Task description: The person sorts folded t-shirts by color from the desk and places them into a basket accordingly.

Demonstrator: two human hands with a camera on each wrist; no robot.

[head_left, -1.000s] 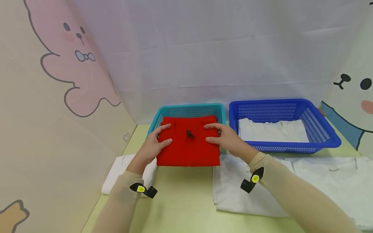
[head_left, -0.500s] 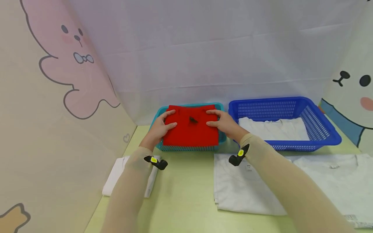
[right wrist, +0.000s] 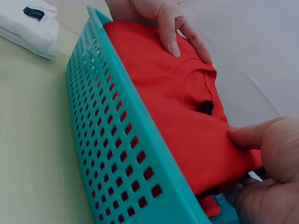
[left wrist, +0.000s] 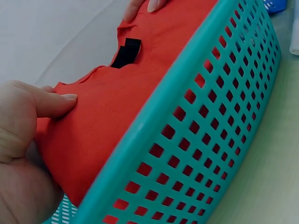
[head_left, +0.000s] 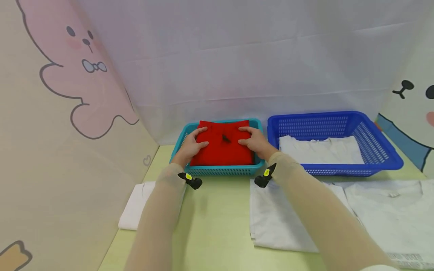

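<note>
While both hands grip folded red shirt (head_left: 222, 148) in teal basket (head_left: 220, 171), we see left hand (head_left: 190, 146), right hand (head_left: 255, 143) pinching its side edges, thumbs on top; blue basket (head_left: 373, 150) right.

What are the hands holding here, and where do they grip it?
Both grip the folded red shirt: the left hand its left edge, the right hand its right edge, over the teal basket.
</note>
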